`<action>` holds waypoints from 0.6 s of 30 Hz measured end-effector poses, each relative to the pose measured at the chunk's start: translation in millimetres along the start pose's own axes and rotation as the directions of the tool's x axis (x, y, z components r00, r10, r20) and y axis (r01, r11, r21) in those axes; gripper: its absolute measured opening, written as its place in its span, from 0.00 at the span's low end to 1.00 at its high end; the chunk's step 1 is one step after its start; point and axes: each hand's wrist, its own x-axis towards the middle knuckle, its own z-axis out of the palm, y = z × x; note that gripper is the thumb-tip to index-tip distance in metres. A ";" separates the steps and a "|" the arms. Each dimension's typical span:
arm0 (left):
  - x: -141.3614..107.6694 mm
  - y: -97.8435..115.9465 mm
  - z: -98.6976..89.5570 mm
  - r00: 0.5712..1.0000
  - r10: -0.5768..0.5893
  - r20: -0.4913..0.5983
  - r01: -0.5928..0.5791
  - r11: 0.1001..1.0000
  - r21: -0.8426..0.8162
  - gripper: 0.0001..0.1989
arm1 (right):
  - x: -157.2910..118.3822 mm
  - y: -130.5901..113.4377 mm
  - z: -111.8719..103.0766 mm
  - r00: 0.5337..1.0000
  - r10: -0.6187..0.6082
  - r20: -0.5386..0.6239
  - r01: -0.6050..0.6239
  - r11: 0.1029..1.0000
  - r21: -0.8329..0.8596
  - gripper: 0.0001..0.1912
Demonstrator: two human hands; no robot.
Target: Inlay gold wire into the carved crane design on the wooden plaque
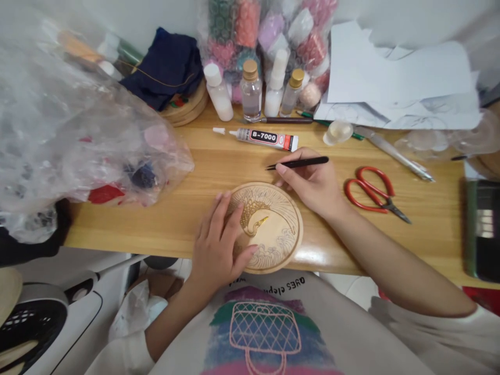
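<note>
A round wooden plaque (279, 229) lies at the table's front edge, drawn with fine lines and a bird figure partly outlined in gold. My left hand (219, 239) rests on its left side with the fingers spread, covering part of the drawing. Black tweezers (302, 162) are pinched in my right hand (312, 182), just above the plaque's upper right rim. Their tips point left over bare wood; whether anything sits between them is too small to tell. Behind the tweezers lies a B-7000 glue tube (265, 138), its white cap (219, 130) off beside the nozzle.
Red-handled scissors (373, 192) lie right of my right forearm. Several small bottles (250, 94) stand at the back, before bagged yarn-like rolls (269, 31). A large clear plastic bag (78, 125) fills the left. Papers (398, 73), a craft knife (394, 152) and a dark case (484, 229) are right.
</note>
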 end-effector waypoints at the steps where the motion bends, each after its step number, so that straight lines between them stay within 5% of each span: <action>1: 0.9 -0.2 0.3 1.000 0.008 0.017 -0.008 1.000 0.000 0.33 | 0.2 -0.3 -0.4 1.000 -0.001 0.005 0.001 1.000 -0.010 0.17; 18: 4.7 1.3 -3.3 0.997 0.015 0.074 -0.016 1.000 0.014 0.33 | 0.1 -3.9 -1.6 1.000 0.015 -0.011 -0.016 0.999 -0.043 0.16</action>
